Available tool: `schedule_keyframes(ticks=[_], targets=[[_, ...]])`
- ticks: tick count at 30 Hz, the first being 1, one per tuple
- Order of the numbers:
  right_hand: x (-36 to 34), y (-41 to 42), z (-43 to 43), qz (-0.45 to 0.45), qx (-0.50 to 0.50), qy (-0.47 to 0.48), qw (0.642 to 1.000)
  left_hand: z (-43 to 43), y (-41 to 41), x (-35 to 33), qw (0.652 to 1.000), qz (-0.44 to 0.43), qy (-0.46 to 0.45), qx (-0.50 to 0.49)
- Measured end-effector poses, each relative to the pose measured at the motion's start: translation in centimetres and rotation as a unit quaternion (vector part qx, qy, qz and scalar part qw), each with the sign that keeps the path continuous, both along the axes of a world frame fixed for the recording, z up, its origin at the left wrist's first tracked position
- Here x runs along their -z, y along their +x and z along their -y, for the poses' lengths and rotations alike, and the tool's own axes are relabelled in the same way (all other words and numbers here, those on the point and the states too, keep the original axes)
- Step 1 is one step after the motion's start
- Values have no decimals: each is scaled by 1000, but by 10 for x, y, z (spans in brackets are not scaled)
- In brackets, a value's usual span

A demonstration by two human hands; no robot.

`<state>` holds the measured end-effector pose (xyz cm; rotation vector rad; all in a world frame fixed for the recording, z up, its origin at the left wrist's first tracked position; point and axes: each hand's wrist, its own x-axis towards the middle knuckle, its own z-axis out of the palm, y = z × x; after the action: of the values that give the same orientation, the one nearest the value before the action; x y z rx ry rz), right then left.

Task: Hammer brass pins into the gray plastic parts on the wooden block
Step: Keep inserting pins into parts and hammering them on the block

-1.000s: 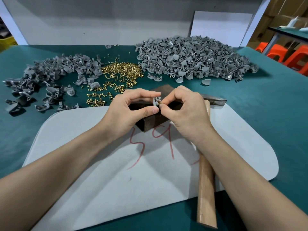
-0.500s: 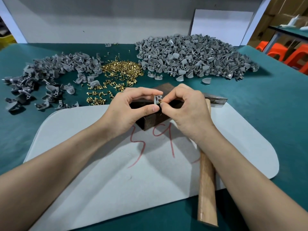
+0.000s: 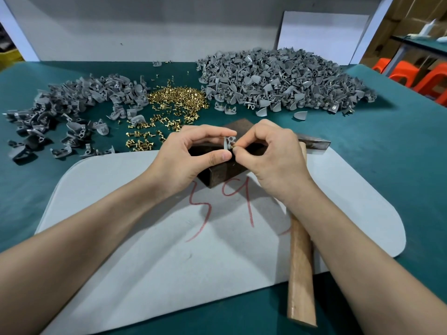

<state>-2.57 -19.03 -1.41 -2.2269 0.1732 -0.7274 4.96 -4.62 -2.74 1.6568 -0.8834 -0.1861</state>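
My left hand (image 3: 186,158) pinches a small gray plastic part (image 3: 229,143) between thumb and forefinger, just above the dark wooden block (image 3: 217,176). My right hand (image 3: 271,155) pinches a brass pin (image 3: 233,147) against that part; the pin is almost hidden by my fingertips. A hammer lies on the mat under my right forearm, its wooden handle (image 3: 300,269) pointing toward me and its metal head (image 3: 314,142) behind my right hand.
A gray mat (image 3: 145,250) with red marks covers the green table (image 3: 387,165). Loose brass pins (image 3: 176,100) lie behind the block. A pile of gray parts (image 3: 72,102) sits at the left, a larger heap (image 3: 278,78) at the back right. Orange stools (image 3: 420,76) stand far right.
Both hands have stayed together over the block, with only slight finger movements on the part and pin. The hammer has not moved.
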Motion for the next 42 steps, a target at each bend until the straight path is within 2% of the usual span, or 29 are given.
schedule_keyframes(ticks=[34, 38, 42], targets=[[-3, 0, -2, -5, -15, -38, 999, -2, 0, -3, 1000, -2, -1, 4], [-2, 1, 1, -4, -31, -17, 999, -1, 0, -1, 1000, -10, -12, 0], [-1, 0, 9, -10, -57, 41, 997, -1, 0, 2, 1000, 4, -3, -16]])
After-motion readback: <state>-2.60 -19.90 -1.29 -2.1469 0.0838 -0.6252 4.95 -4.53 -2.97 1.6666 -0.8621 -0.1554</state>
